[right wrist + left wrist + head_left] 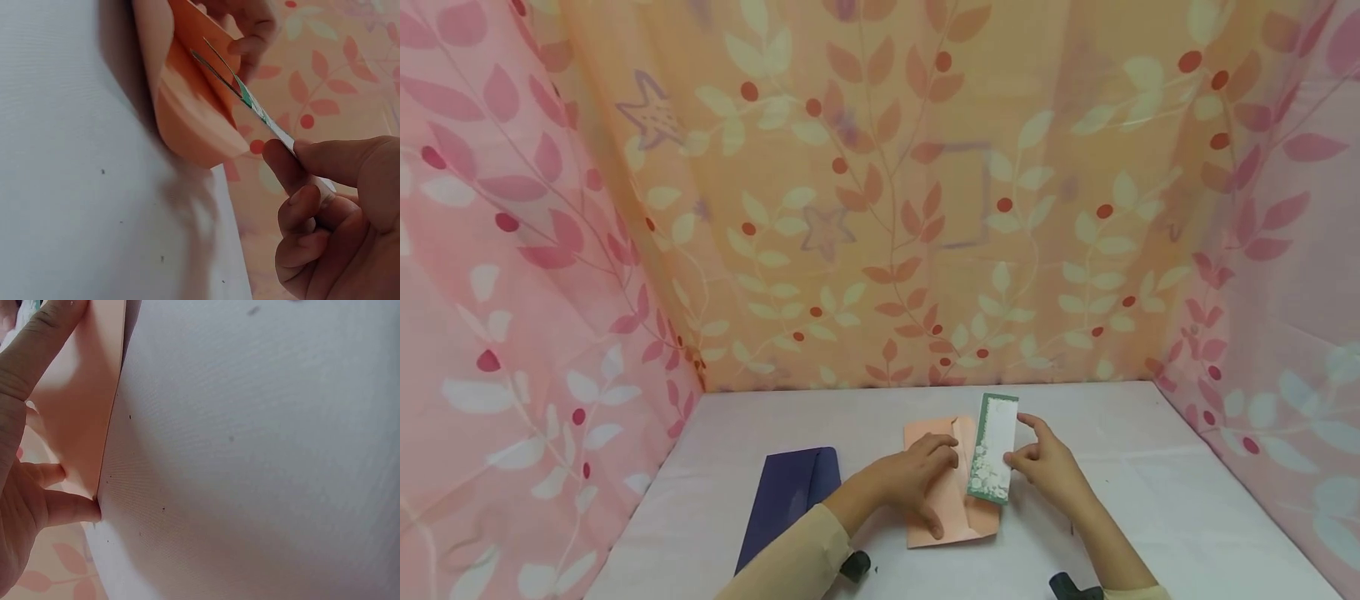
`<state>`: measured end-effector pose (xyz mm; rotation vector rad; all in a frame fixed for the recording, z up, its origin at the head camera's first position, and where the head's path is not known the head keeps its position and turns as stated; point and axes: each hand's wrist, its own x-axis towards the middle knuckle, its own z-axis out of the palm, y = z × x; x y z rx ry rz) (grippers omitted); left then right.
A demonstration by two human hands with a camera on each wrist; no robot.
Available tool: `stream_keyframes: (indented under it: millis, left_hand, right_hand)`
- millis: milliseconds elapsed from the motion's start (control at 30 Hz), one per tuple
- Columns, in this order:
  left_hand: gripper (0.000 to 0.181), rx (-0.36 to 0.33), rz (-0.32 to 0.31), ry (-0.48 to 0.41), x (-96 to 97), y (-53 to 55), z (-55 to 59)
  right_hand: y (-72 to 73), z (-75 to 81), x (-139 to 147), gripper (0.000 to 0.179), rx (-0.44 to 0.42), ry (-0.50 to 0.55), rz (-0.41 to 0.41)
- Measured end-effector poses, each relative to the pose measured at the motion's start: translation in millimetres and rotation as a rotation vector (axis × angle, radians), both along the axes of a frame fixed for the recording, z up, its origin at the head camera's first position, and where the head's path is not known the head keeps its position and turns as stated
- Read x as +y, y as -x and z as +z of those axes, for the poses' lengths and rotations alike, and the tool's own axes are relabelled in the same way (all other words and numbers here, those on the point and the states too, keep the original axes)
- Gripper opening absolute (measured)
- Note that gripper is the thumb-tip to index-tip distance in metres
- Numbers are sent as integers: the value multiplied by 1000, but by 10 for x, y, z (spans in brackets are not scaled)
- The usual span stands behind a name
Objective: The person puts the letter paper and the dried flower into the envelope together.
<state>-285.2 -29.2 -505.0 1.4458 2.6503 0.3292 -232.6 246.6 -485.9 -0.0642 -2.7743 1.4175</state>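
Observation:
My right hand [1051, 467] pinches a folded green-and-white card [995, 446] with a floral print between thumb and fingers. In the right wrist view the card [259, 112] is nearly edge-on, its two leaves slightly parted at the far end. That end points toward the gaping mouth of a peach envelope [200, 119]. My left hand [917, 479] rests over the peach envelope [925, 517], thumb and fingers spread across it. Up close, its fingertips [90, 509] touch the envelope's edge. In the head view the card overlaps the envelope's right side.
A dark blue envelope [778, 504] lies left of the peach one, partly covered by my left sleeve [797, 554]. The white tabletop [1150, 483] meets a patterned curtain [880, 208] behind and at both sides.

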Motion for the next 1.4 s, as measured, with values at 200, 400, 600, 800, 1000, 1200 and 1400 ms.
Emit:
stream_keyframes:
  millis: [200, 400, 600, 800, 1000, 1200, 1400]
  left_hand:
    - [99, 16, 8, -1, -2, -1, -10]
    - [99, 5, 6, -9, -3, 0, -18]
    - [97, 4, -2, -6, -1, 4, -43]
    - [97, 0, 18, 0, -4, -2, -50]
    - [96, 20, 25, 8, -4, -7, -25]
    - [97, 20, 16, 5, 2, 1, -21]
    - [98, 12, 18, 12, 1, -8, -20]
  right_hand:
    - [7, -57, -64, 83, 24, -24, 10]
    - [8, -149, -107, 86, 12, -51, 7]
    - [-8, -220, -157, 87, -2, -42, 16]
    - [-18, -260, -198, 86, 0, -44, 13]
    - [-5, -309, -234, 84, 7, -32, 36]
    - [-1, -343, -268, 83, -4, -46, 35]
    - [-9, -373, -298, 78, -18, -66, 28]
